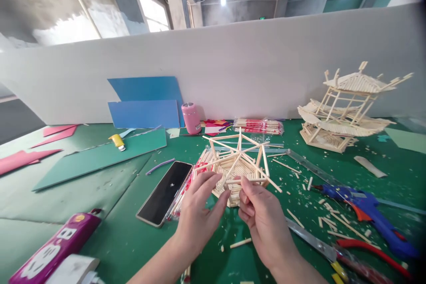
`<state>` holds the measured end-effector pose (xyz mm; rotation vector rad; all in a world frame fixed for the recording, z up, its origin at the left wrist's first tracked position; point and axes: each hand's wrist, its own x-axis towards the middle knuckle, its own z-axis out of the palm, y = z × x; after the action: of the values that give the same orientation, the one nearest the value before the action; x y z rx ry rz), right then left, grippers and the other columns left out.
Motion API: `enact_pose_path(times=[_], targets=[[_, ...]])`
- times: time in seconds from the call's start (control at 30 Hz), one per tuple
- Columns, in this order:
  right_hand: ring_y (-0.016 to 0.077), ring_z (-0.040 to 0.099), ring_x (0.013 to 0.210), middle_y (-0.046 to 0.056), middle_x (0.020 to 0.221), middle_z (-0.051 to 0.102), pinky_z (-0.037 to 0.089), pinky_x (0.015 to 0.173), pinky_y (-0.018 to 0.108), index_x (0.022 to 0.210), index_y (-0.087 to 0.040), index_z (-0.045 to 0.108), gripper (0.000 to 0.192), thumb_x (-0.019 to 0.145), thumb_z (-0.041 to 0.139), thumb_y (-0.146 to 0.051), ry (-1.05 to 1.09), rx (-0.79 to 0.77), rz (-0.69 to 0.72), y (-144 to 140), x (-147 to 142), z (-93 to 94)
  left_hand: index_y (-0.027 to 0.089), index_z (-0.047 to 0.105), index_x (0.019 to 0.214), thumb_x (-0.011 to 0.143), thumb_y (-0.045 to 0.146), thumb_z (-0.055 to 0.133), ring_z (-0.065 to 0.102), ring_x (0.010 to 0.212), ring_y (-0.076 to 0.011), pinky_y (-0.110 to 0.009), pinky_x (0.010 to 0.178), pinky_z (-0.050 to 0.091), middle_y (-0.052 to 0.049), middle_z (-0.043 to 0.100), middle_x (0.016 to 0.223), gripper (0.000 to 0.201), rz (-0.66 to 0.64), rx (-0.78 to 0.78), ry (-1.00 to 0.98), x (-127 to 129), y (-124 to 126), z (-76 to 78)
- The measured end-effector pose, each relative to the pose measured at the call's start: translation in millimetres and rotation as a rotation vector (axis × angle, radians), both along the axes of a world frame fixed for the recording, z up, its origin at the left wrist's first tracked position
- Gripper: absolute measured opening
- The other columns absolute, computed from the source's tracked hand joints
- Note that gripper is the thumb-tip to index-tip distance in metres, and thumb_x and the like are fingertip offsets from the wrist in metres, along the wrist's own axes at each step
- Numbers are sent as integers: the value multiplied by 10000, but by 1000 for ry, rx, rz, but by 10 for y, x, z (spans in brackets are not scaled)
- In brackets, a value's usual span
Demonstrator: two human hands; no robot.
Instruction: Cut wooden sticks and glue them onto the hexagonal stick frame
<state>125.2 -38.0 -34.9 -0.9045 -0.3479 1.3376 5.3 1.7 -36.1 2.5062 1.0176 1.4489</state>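
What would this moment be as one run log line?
left hand: on stick frame | right hand: pinching its stick | phone: left | glue gun: right

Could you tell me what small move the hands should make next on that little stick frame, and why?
Probably press the loose stick down onto the hexagonal stick frame. The right hand pinches it at the frame's near edge while the left hand steadies the base, and the stick looks not yet seated.

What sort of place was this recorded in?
Likely a craft workbench in a bare concrete hall: a finished stick pagoda model, a blue glue gun and coloured card sheets lie on green mats.
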Motion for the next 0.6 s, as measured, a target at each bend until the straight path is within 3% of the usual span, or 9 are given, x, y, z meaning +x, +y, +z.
enact_pose_path(times=[0.33,0.6], targets=[[23,264,412,-89,430,368,184,402,172,511,-147,513,377,610,751,-421,-65,-29,-15,73,-130,9,126,601,970,772,43,585,581,776,-182,-309,723,491,-89,615,869,215,-44,68,-14,23,-8,-18],[26,272,429,-86,443,384,201,409,169,546,-143,565,325,605,764,-393,-83,-29,-44,86,-138,-29,104,608,943,771,37,589,593,756,-191,-311,660,505,-111,628,846,186,-48,44,-52,57,8,-40]])
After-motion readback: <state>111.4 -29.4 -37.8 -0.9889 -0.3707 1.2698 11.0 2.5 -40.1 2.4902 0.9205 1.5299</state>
